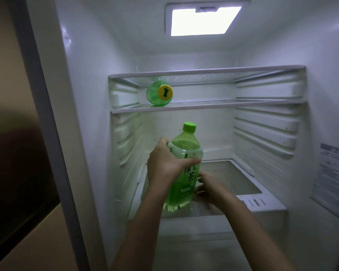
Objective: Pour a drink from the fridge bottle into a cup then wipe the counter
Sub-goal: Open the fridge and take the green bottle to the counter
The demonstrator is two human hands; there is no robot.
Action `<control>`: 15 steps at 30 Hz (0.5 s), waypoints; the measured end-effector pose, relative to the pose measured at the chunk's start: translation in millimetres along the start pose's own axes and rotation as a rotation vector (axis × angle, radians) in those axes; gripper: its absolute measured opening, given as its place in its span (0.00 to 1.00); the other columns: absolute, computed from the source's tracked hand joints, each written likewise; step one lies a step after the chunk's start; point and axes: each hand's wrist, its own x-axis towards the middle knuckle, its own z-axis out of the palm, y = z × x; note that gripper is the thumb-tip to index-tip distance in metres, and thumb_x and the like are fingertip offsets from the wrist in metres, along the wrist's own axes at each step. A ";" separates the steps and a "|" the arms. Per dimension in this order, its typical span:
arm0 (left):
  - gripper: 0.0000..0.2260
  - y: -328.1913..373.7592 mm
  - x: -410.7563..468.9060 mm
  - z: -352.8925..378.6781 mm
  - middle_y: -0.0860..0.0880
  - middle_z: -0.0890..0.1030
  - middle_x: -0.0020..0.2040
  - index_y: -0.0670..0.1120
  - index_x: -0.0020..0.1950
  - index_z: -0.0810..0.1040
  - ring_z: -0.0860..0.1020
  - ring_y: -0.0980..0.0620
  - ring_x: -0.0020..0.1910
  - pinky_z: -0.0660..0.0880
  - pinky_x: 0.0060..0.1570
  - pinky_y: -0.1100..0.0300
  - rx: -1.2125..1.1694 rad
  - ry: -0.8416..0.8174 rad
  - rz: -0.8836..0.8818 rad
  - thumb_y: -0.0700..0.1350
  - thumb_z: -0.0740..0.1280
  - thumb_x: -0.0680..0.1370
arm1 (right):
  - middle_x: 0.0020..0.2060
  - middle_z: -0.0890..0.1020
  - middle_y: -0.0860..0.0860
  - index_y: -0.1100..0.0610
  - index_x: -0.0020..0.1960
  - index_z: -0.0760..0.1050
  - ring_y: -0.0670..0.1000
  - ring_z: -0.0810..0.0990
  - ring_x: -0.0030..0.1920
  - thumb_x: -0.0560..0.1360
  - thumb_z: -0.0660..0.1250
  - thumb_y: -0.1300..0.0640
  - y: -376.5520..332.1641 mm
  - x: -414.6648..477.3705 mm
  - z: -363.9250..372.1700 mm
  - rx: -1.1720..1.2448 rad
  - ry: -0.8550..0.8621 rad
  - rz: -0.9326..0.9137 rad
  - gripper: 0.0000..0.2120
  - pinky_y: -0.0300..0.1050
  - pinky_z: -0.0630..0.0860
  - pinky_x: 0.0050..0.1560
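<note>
Green tea bottle (pixel 184 169): upright, slightly tilted, inside the open fridge (pixel 272 124), its base just above or on the front of the lower glass shelf (pixel 233 178); contact cannot be confirmed. Green cap (pixel 189 127) is on, at 12 o'clock of the bottle. The person's left hand (pixel 163 163) grips the shoulder from 9 o'clock, fingers wrapped round the body and pressed against it. The right hand (pixel 209 187) closes on the lower body from 4 o'clock, fingers (pixel 200 179) curled against the label. A second green bottle (pixel 155 93) lies on its side on the upper shelf (pixel 204 106), at 11 o'clock, yellow cap (pixel 165 92) facing outward. The interior lamp (pixel 202 21) is lit at 12 o'clock.
</note>
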 end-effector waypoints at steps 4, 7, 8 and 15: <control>0.29 19.3 -23.5 -7.2 0.54 0.82 0.42 0.50 0.49 0.75 0.82 0.56 0.41 0.81 0.41 0.56 -0.096 -0.056 0.012 0.57 0.83 0.55 | 0.45 0.79 0.65 0.63 0.51 0.75 0.60 0.80 0.41 0.82 0.54 0.53 -3.5 -21.6 -15.0 -0.020 0.023 0.087 0.16 0.50 0.80 0.42; 0.30 30.7 -42.5 -13.8 0.53 0.83 0.42 0.50 0.50 0.76 0.82 0.57 0.41 0.81 0.41 0.56 -0.115 -0.065 0.042 0.58 0.83 0.54 | 0.46 0.80 0.65 0.64 0.54 0.75 0.61 0.82 0.41 0.81 0.56 0.51 -5.6 -45.8 -26.5 -0.004 -0.005 0.121 0.17 0.50 0.82 0.39; 0.30 33.3 -48.9 -16.2 0.53 0.83 0.43 0.49 0.51 0.76 0.82 0.57 0.41 0.81 0.41 0.58 -0.125 -0.071 0.036 0.58 0.83 0.55 | 0.46 0.80 0.65 0.64 0.55 0.75 0.61 0.82 0.41 0.81 0.56 0.51 -5.4 -53.7 -29.9 -0.020 -0.020 0.123 0.17 0.49 0.83 0.38; 0.29 44.7 -93.7 -26.5 0.52 0.84 0.44 0.47 0.52 0.78 0.83 0.54 0.43 0.80 0.39 0.60 -0.182 -0.096 -0.047 0.53 0.84 0.56 | 0.43 0.80 0.65 0.67 0.59 0.72 0.60 0.82 0.40 0.80 0.58 0.56 11.0 -103.4 -41.2 0.017 -0.061 0.184 0.16 0.49 0.82 0.38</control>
